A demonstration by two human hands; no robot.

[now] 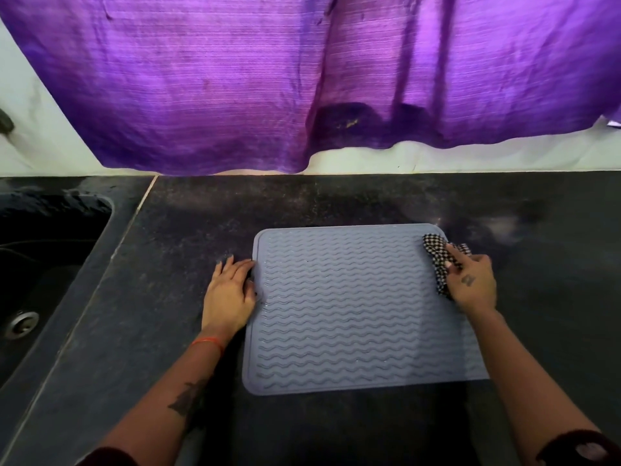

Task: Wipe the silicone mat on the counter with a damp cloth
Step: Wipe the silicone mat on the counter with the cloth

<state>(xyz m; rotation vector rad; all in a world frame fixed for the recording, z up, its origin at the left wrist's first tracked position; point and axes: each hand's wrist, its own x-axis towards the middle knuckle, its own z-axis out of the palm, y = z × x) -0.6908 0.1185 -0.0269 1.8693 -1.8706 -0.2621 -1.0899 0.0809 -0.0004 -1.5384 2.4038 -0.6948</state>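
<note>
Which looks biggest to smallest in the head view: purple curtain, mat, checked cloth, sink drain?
1. Purple curtain, fills most of the upper frame.
2. Mat on the counter.
3. Checked cloth, bunched in the right hand's grip, partly hidden.
4. Sink drain, smallest, though only partly in frame.

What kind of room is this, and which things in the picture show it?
Most likely a home kitchen. A dark stone counter has a sink with a drain set into it at the left, and a grey ribbed silicone mat lies on it. A purple curtain hangs behind.
</note>
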